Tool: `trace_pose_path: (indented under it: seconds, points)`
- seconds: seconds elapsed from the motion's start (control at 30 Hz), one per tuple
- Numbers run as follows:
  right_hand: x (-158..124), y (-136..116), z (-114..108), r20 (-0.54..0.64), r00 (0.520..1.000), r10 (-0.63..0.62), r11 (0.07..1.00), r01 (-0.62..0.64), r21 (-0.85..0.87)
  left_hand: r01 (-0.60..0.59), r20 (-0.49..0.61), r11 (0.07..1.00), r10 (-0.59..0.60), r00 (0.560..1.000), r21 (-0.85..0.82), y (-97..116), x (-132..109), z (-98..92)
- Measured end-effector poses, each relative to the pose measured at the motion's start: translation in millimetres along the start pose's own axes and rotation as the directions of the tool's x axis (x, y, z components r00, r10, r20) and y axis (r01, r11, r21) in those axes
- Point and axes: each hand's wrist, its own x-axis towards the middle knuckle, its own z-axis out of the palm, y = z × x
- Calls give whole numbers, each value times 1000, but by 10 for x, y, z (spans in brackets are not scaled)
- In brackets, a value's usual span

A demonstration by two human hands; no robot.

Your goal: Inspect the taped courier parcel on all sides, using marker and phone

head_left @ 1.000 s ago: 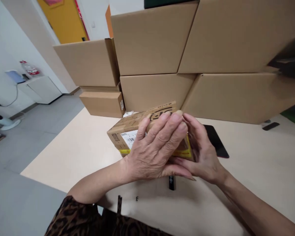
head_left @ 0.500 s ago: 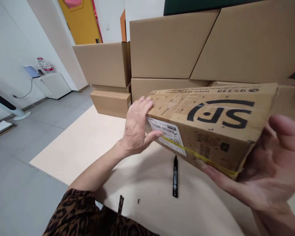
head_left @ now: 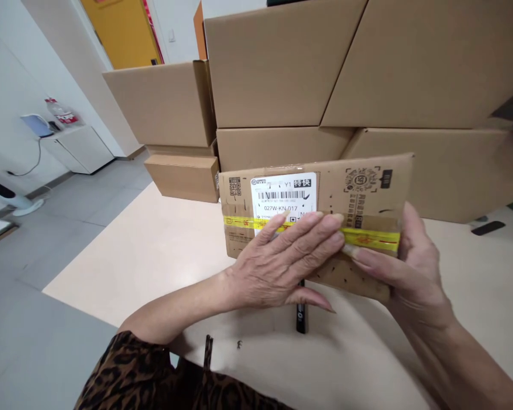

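A brown cardboard box (head_left: 371,193) with a white shipping label (head_left: 282,196) and a strip of yellow tape is held up above the table, its labelled face turned toward me. My right hand (head_left: 414,262) grips its right end, thumb on the front face and the other fingers mostly hidden behind. My left hand (head_left: 290,256) lies flat across the front, fingers stretched over the tape and the lower part of the label. Beneath the box a black marker (head_left: 301,319) lies on the table, partly covered by my left hand.
Large cardboard boxes (head_left: 277,74) are stacked along the back of the table (head_left: 145,245). A smaller flat box (head_left: 182,176) stands at the back left. A dark flat object (head_left: 488,228) lies at the right. Grey floor (head_left: 25,302) shows beyond the table's left edge.
The box has turned so its labelled side faces me instead of its printed top. My left hand has moved from the box's left end to flat against its front.
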Motion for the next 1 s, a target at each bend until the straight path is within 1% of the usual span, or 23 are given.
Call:
trace_pose_path:
  seconds: [0.1, 0.2, 0.23, 0.3, 0.37, 0.43, 0.5, 0.57, 0.63, 0.7, 0.77, 0.8, 0.9, 1.0]
  points:
    - [36, -38, 2, -37, 999, 6, 1000, -6, 17, 42, 19, 999, -42, 999, -12, -221, -29, 24]
    - [92, -67, -22, -87, 996, 17, 999, -14, 30, 120, 64, 990, -115, 991, -75, -506, -86, 71]
    - [117, -77, -35, -101, 995, 26, 999, -23, 32, 124, 84, 987, -116, 990, -98, -602, -107, 76]
    - [176, -106, -65, -126, 989, 72, 997, -67, 42, 68, 136, 985, -46, 990, -161, -781, -144, 64]
    - [250, -144, -96, -145, 979, 141, 988, -130, 88, 2, 180, 976, 38, 983, -218, -925, -174, 36]
    - [331, -181, -128, -152, 967, 203, 972, -180, 152, -38, 179, 966, 86, 980, -255, -1018, -199, 24]
    - [409, -197, -165, -151, 963, 225, 962, -196, 188, -62, 127, 961, 99, 987, -270, -1058, -224, 55]
    - [474, -174, -214, -120, 966, 230, 962, -207, 180, -86, 33, 962, 98, 995, -260, -1055, -250, 127]
    - [523, -110, -271, -37, 972, 231, 962, -223, 156, -93, -71, 966, 78, 994, -243, -1032, -271, 212]
    - [561, -23, -332, 86, 972, 219, 964, -229, 133, -82, -132, 967, 50, 990, -243, -1011, -282, 265]
    - [596, 64, -389, 169, 965, 202, 967, -224, 120, -67, -108, 961, 40, 993, -267, -1002, -281, 262]
    - [616, 101, -416, 181, 963, 199, 968, -222, 119, -68, -76, 958, 49, 996, -280, -1002, -277, 241]
    - [683, 173, -491, 154, 967, 205, 966, -226, 129, -88, 30, 950, 102, 994, -299, -999, -265, 152]
    - [747, 194, -566, 141, 965, 221, 963, -239, 127, -107, 80, 956, 134, 988, -274, -981, -263, 125]
